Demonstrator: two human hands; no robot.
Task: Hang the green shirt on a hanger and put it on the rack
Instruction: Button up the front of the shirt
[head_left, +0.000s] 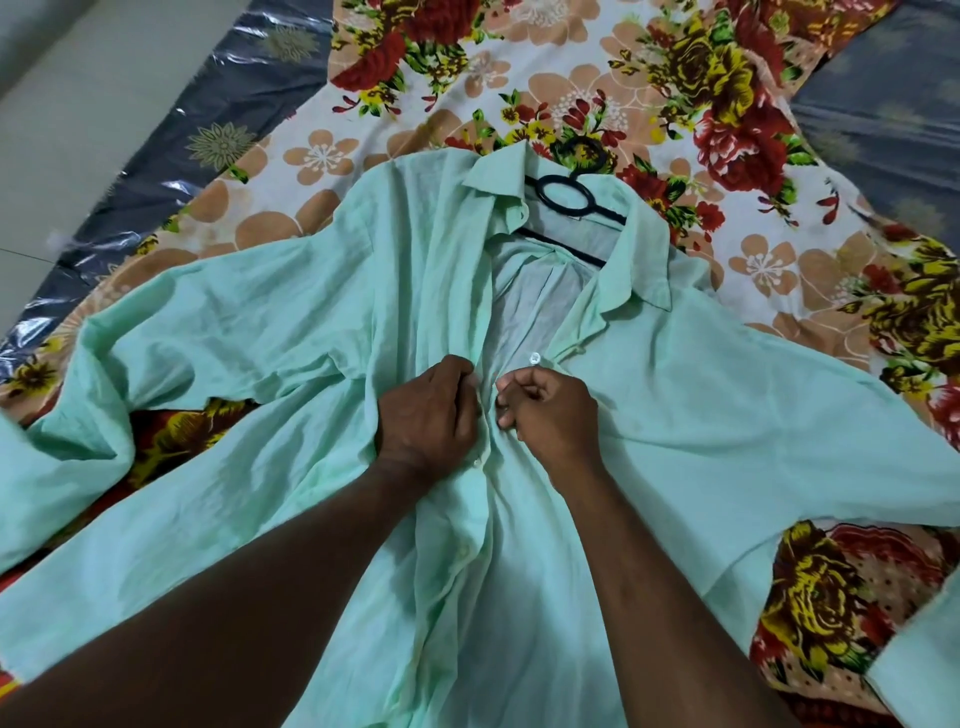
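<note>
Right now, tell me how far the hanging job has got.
Done: the black hanger is already inside the green shirt, hook poking out past the collar. In hand: the left hand and right hand pinch the two front edges together near a white button. Left: lifting it onto the rack, which is not in view.

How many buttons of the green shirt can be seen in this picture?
2. One white button sits on the open placket just above the right hand. A second button lies on the closed placket below the left hand. Others may be hidden under hands or folds.
</note>
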